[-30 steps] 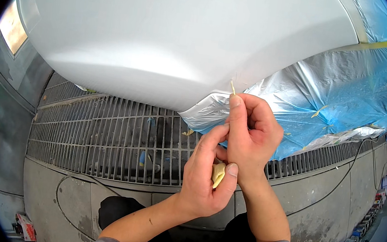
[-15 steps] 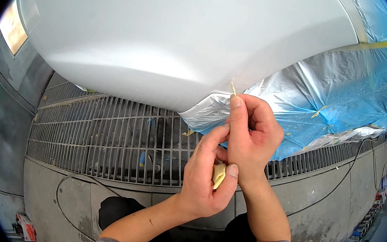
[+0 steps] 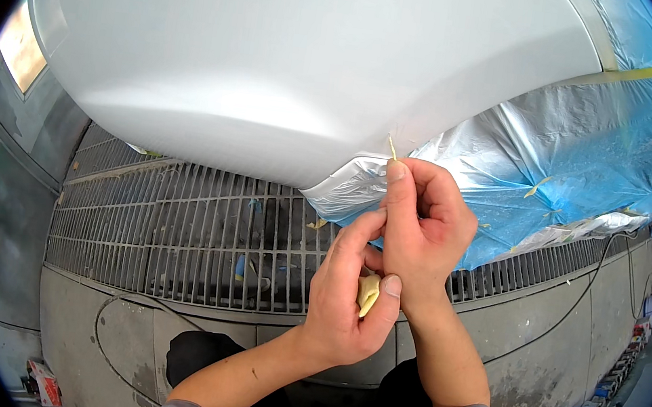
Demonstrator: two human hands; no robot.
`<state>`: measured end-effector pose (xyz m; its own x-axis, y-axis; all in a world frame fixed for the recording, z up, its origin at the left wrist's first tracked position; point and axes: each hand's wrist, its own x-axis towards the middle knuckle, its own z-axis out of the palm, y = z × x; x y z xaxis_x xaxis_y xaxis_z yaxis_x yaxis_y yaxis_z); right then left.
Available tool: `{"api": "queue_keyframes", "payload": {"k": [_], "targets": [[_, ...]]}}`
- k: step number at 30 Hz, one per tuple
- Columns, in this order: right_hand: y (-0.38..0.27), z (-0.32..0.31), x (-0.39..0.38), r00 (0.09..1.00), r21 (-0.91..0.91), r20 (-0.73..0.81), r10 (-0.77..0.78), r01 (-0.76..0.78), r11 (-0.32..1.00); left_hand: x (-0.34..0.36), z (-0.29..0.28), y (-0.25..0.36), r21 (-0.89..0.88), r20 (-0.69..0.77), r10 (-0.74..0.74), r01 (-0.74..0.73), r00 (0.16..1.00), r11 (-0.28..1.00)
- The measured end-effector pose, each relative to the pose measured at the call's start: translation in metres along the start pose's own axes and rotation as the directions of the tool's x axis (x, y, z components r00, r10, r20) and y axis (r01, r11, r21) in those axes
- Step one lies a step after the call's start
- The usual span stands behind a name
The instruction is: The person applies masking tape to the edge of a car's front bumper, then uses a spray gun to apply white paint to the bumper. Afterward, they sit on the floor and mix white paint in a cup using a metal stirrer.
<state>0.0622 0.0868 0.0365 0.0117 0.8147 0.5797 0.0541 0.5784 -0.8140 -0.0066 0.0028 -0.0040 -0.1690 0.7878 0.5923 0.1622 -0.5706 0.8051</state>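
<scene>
At the centre of the frame our right hand (image 3: 425, 228) is closed, thumb and forefinger pinched on a thin strip of yellowish tape (image 3: 391, 147) whose tip sticks up just above the fingertips, against the lower edge of the grey car panel (image 3: 277, 67). Our left hand (image 3: 347, 296), just below and touching the right one, is curled shut around a small wad of the same yellowish tape (image 3: 368, 292), pressed between thumb and palm.

Right of the hands, blue and silvery plastic sheeting (image 3: 575, 161) covers the rest of the car, with a yellow tape line (image 3: 635, 73) running across it in the upper right of the frame. Below the panel a metal floor grate (image 3: 176, 234) spans the middle left, with bits of tape lying on it. A dark cable (image 3: 574, 307) trails over the concrete floor (image 3: 534, 367) at the lower right.
</scene>
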Motion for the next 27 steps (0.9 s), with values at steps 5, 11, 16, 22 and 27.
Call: {"api": "queue_keyframes", "payload": {"k": [5, 11, 16, 22, 27], "targets": [[0.0009, 0.0003, -0.0005, 1.0, 0.009, 0.003, 0.004, -0.004, 1.0, -0.0005, -0.0002, 0.0004, -0.024, -0.006, -0.01, 0.01, 1.0, 1.0], [0.0015, -0.0001, -0.0005, 1.0, -0.001, 0.004, -0.009, 0.009, 1.0, -0.0004, -0.0001, -0.001, -0.006, 0.003, 0.002, -0.002, 1.0, 1.0], [0.0039, 0.0003, -0.001, 1.0, 0.015, 0.005, 0.001, -0.001, 1.0, -0.0005, -0.0004, -0.0015, 0.002, 0.005, 0.009, -0.009, 1.0, 1.0], [0.0047, 0.0004, 0.0, 1.0, 0.027, -0.026, 0.006, -0.005, 1.0, -0.0001, -0.0002, -0.0015, -0.011, 0.01, 0.001, -0.001, 1.0, 1.0], [0.0022, 0.0006, -0.0012, 1.0, 0.024, -0.005, 0.018, -0.018, 1.0, -0.0007, -0.0012, -0.0007, -0.02, 0.018, -0.017, 0.017, 1.0, 1.0]]}}
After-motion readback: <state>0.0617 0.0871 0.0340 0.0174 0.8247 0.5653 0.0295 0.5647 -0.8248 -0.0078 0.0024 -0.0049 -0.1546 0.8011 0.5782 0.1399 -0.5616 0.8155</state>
